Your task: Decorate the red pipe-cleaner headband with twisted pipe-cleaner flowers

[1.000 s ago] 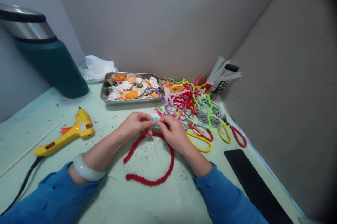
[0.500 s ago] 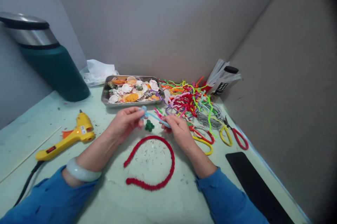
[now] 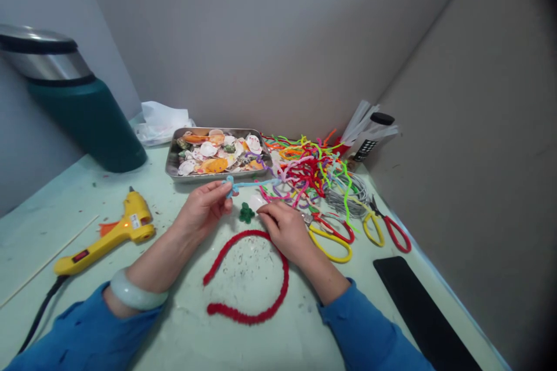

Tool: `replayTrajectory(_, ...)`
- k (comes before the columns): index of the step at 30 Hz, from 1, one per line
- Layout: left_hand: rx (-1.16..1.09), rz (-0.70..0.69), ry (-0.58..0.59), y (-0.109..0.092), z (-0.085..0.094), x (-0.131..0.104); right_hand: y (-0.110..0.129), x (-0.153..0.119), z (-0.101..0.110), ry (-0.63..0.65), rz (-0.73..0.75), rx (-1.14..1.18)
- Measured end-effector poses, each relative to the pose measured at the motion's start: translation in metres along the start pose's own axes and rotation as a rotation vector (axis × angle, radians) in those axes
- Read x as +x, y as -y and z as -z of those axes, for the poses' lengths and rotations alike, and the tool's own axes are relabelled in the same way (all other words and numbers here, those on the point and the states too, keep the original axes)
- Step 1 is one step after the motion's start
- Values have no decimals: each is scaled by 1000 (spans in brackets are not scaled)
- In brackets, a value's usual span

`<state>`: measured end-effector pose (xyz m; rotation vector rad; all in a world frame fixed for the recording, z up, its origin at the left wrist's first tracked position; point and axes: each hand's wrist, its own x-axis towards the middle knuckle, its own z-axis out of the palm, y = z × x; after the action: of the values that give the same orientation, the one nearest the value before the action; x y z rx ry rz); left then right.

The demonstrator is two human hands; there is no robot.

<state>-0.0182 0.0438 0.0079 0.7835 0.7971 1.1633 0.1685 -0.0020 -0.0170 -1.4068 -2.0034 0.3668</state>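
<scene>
My left hand [image 3: 203, 206] pinches a light blue pipe cleaner [image 3: 252, 183] between thumb and fingers. Its near end is bent into small loops, while the straight tail points right toward the pile. Lower and to the right, my right hand [image 3: 285, 226] has its fingertips drawn together by a small dark green pipe-cleaner flower [image 3: 246, 213]; whether anything is between them cannot be made out. A pale, shell-like piece [image 3: 256, 201] lies just behind those fingertips. On the table below, a thick red pipe-cleaner strand [image 3: 285, 287] curves into an open ring, partly under my right hand.
A metal tray [image 3: 191, 178] of shells stands behind, beside heaped colourful pipe cleaners [image 3: 308, 170]. Scissors [image 3: 331, 243] and a black strip [image 3: 422, 307] lie right. At left are a yellow glue gun [image 3: 108, 237], a thin stick [image 3: 52, 258] and a green bottle [image 3: 91, 121].
My right hand has let go of the blue pipe cleaner's tail and come down toward the green flower. The tail now sticks out straight to the right from my left hand.
</scene>
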Motion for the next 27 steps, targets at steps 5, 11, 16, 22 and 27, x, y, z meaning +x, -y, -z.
replayTrajectory(5, 47, 27, 3, -1, -3, -1, 1, 0, -2, 38, 25, -111)
replayTrajectory(11, 67, 38, -10, 0, -2, 0, 1, -1, -1, 109, 85, -232)
replayTrajectory(16, 81, 53, -7, 0, 0, 1, 2, -1, 0, 118, 87, -249)
replayTrajectory(22, 162, 95, 48, 2, -1, 0, 3, -1, 1, 111, 80, -225)
replayTrajectory(27, 209, 122, 45, 3, -3, 0, 4, 0, 2, 132, 69, -248)
